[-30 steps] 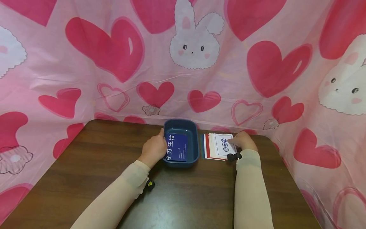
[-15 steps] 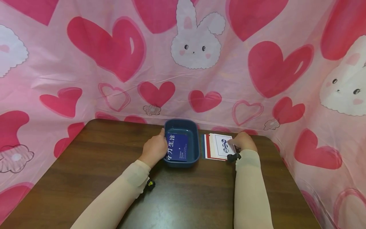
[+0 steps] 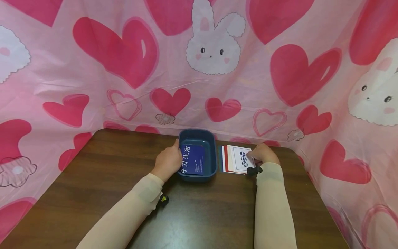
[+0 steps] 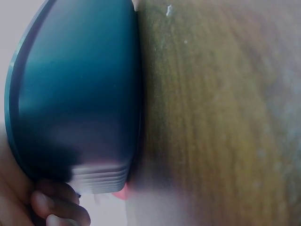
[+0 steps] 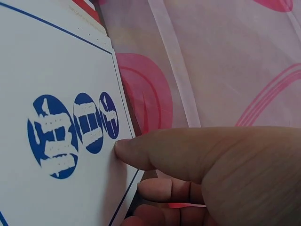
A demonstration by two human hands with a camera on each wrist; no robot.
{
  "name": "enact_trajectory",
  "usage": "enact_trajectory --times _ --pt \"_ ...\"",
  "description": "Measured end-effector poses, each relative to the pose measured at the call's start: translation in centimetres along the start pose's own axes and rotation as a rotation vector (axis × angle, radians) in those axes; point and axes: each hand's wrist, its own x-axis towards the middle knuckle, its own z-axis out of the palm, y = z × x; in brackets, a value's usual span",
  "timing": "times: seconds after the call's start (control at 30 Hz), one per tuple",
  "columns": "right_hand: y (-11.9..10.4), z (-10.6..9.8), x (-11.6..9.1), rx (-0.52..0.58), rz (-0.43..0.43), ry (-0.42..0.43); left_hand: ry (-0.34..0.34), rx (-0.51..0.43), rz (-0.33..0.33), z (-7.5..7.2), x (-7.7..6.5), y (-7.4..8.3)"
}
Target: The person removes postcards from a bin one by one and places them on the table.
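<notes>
My left hand (image 3: 168,159) grips the left wall of a dark blue rectangular bin (image 3: 214,160); in the left wrist view its fingers (image 4: 56,205) curl by the rim. A dark blue card (image 3: 196,160) with white Chinese characters lies inside the bin. To the right, my right hand (image 3: 265,154) pinches the right edge of a white card (image 5: 61,75) with a blue border and blue oval print. The thumb (image 5: 150,146) presses on its face, while the other fingers sit at and below the edge. This card tops a fanned stack whose red card (image 3: 226,159) shows at the left.
The brown wooden table (image 3: 199,214) carries the bin and stack near its back edge. A pink curtain (image 3: 130,69) with hearts and rabbits hangs close behind and along both sides. Dark wrist cameras are strapped at both cuffs.
The white card's right edge has risen slightly under my right thumb, with a dark gap showing beneath it. My left hand and the bin have stayed in place.
</notes>
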Motion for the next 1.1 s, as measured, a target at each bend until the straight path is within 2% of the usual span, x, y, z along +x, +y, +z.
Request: enact_trajectory --times 0.27,0.43,0.63,0.93,1.1 --pt "-0.3 -0.4 -0.6 -0.002 -0.027 -0.006 0.001 -0.008 0.003 -0.1 0.0 0.0" --pt "-1.5 -0.8 -1.1 0.049 -0.054 0.015 -0.008 -0.017 0.000 -0.1 0.0 0.0" --pt "-4.9 -1.0 -2.6 0.122 -0.206 -0.014 -0.006 -0.016 0.001 -0.1 0.0 -0.1" --pt "-10.5 0.7 -4.2 0.254 -0.414 -0.083 0.003 -0.010 0.000 -0.2 -0.1 0.0" --pt "-13.6 2.4 -5.1 0.315 -0.459 -0.162 0.005 -0.006 0.000 -0.1 -0.2 0.2"
